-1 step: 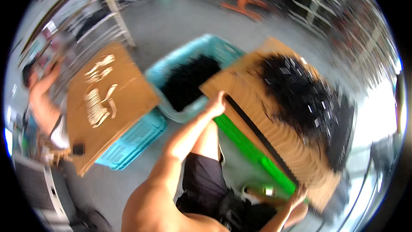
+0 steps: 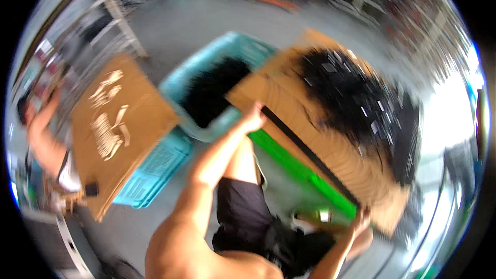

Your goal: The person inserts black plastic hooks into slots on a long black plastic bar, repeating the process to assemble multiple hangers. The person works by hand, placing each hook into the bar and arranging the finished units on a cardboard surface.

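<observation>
I hold a large, open cardboard box (image 2: 330, 150), tilted, with a heap of small black items (image 2: 361, 93) in it. My left hand (image 2: 253, 119) grips the box's near left corner. My right hand (image 2: 361, 223) grips its lower right corner. The box's left end hangs at the rim of a teal plastic crate (image 2: 178, 90), which holds a pile of the same black items (image 2: 212, 93). The picture is blurred by motion, so I cannot make out the single items.
A bright green crate (image 2: 294, 170) lies under the box, by my legs. A second teal crate (image 2: 155, 170) stands lower left. At the left another person (image 2: 41, 134) holds a printed cardboard box (image 2: 119, 129). Metal shelving (image 2: 113, 15) lines the back of the grey floor.
</observation>
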The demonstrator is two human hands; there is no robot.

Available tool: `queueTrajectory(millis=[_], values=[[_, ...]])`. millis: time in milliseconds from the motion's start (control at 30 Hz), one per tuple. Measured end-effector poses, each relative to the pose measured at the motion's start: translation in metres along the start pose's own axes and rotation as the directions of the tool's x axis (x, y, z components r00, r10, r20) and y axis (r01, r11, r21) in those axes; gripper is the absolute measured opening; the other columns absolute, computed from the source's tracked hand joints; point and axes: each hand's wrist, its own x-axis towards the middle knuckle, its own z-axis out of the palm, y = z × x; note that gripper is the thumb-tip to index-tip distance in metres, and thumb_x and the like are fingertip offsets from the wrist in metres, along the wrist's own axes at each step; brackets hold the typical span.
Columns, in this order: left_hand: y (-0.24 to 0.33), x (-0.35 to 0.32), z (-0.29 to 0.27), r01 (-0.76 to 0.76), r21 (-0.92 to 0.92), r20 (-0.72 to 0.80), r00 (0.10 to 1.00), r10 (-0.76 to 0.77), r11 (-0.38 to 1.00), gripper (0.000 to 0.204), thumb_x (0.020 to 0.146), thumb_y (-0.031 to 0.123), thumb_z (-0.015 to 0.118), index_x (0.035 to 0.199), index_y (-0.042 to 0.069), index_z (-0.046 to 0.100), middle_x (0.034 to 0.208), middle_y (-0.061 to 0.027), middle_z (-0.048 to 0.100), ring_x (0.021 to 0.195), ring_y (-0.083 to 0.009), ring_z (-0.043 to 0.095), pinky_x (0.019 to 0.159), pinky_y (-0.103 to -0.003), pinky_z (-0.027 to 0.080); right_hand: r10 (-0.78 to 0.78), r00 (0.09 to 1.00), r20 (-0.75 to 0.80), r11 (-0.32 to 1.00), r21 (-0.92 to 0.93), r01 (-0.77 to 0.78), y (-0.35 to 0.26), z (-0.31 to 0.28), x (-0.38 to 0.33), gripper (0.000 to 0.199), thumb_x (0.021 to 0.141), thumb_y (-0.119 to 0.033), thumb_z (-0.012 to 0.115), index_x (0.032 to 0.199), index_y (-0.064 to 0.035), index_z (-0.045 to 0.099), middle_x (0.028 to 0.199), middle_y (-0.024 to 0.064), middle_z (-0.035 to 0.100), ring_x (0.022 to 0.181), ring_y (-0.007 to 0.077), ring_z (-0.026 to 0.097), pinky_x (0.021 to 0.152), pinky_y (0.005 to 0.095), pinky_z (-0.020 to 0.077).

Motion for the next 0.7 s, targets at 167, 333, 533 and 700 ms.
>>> queueTrajectory(millis=[167, 333, 533, 700], values=[[-0.045, 0.040, 0.008, -0.128, -0.177, -0.083, 0.990, 0.115, 0.976, 0.049, 0.081, 0.014, 0.074, 0.124, 0.000, 0.056, 0.115, -0.0138, 0.063, 0.101, -0.0251, 0.061, 0.089, -0.036, 0.051, 0.466, 0.877, 0.117, 0.752, 0.471, -0.462, -0.006, 0.014, -0.046, 0.018, 0.090, -0.019, 0.066, 0.086, -0.0026, 0.058, 0.080, 0.0082, 0.059, 0.070, 0.0183, 0.058, 0.062, 0.0277, 0.0488], [-0.081, 0.066, -0.031, 0.087, -0.248, 0.196, 0.980, -0.038, 0.965, 0.026, 0.091, 0.018, 0.067, 0.113, 0.005, 0.066, 0.093, -0.0027, 0.065, 0.079, -0.0085, 0.056, 0.063, -0.023, 0.047, 0.551, 0.644, 0.530, -0.024, 0.782, -0.623, 0.000, 0.075, -0.057, 0.029, 0.094, -0.032, 0.063, 0.091, -0.0038, 0.056, 0.077, 0.0109, 0.063, 0.067, 0.0203, 0.063, 0.064, 0.0309, 0.0553], [-0.067, 0.031, -0.060, -0.040, -0.246, 0.019, 0.999, 0.046, 0.968, 0.010, 0.093, 0.012, 0.061, 0.089, 0.003, 0.061, 0.081, 0.0016, 0.058, 0.069, -0.0079, 0.051, 0.062, -0.025, 0.042, 0.622, 0.710, 0.331, 0.467, 0.571, -0.675, -0.011, 0.078, -0.057, 0.030, 0.096, -0.035, 0.055, 0.101, -0.0048, 0.052, 0.073, 0.0058, 0.061, 0.053, 0.0135, 0.055, 0.044, 0.0279, 0.0451], [-0.026, -0.001, -0.079, 0.002, -0.245, 0.066, 0.998, 0.015, 0.970, 0.014, 0.091, 0.012, 0.062, 0.095, -0.001, 0.062, 0.089, -0.0038, 0.062, 0.082, -0.0129, 0.056, 0.075, -0.029, 0.048, 0.638, 0.630, 0.443, 0.451, 0.449, -0.772, -0.012, 0.065, -0.050, 0.057, 0.095, -0.055, 0.049, 0.104, 0.0011, 0.054, 0.073, 0.0085, 0.064, 0.054, 0.0169, 0.061, 0.046, 0.0303, 0.0471]])
